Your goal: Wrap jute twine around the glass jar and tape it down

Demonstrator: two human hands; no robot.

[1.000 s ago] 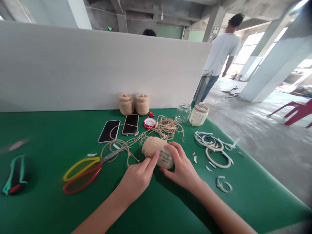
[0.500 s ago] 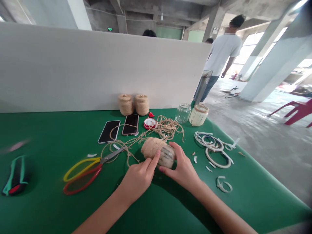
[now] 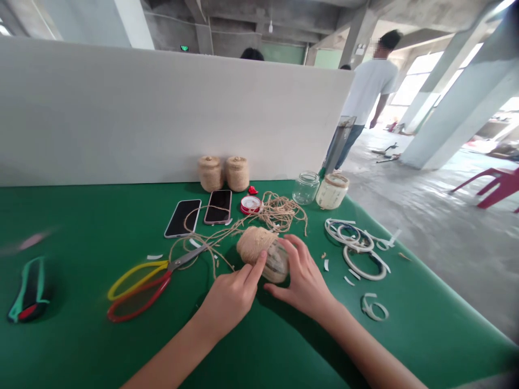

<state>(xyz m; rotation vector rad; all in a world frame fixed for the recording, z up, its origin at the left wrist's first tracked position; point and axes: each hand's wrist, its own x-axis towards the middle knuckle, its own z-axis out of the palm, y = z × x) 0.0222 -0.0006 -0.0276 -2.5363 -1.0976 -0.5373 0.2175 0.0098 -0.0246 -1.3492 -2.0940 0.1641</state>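
A glass jar [image 3: 279, 263], part-covered with wound jute twine [image 3: 255, 244], lies tilted on its side near the middle of the green table [image 3: 101, 221], well in from the far edge. Whether it rests on the surface or is held just above is hidden. The left hand [image 3: 235, 290] has its index fingertip pressed where the coils meet bare glass; its other fingers curl below, and whether they pinch anything cannot be told. The right hand [image 3: 306, 276] curves loosely around the uncovered end, fingertips at its upper side, thumb beside the lower; how firmly it grips is unclear.

The chief risk looks like slipping: smooth, rounded glass under a loose hold could roll, and lifting the index finger might let the last coils slacken. Loose strands run to a tangled twine heap [image 3: 279, 212] toward the far edge, where a knot could catch under tension. One loop passes by the blades of the scissors [image 3: 171, 266] and across the pink-edged phone [image 3: 218, 208], so a sharp tug might drag either. A clear glass jar [image 3: 306, 190] by the far right corner seems beyond that danger.
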